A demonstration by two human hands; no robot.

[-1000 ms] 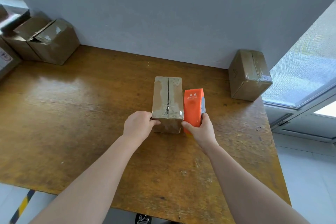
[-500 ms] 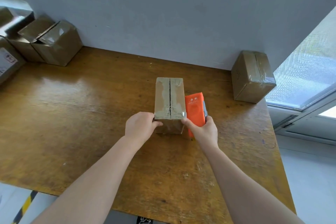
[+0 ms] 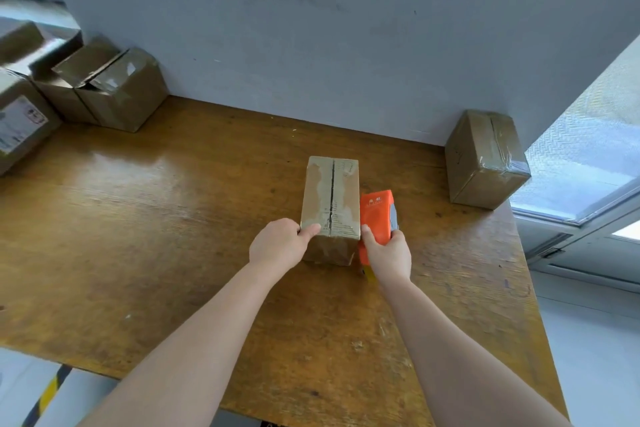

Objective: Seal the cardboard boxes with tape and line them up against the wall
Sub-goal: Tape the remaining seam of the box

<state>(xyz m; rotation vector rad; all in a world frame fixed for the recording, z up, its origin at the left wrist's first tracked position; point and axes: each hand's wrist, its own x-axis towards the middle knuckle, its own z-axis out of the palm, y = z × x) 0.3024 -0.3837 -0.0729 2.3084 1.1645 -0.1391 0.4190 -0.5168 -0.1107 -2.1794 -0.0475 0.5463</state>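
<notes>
The middle box (image 3: 330,194) was tan cardboard, with paler torn patches and a dark seam. At its 3 o'clock, the tape dispenser (image 3: 375,215) was orange with a grey edge. The table (image 3: 173,218) showed brown wood grain. The wall (image 3: 311,28) at 12 o'clock was smudged pale grey. At 7 o'clock, a floor stripe (image 3: 48,392) was yellow and black.

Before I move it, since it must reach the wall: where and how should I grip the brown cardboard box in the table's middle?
Probably its two long side faces, from above: the brown cardboard box looks narrow enough to span. The orange tape dispenser in the right hand crowds its right face, so lift that away first.
</notes>
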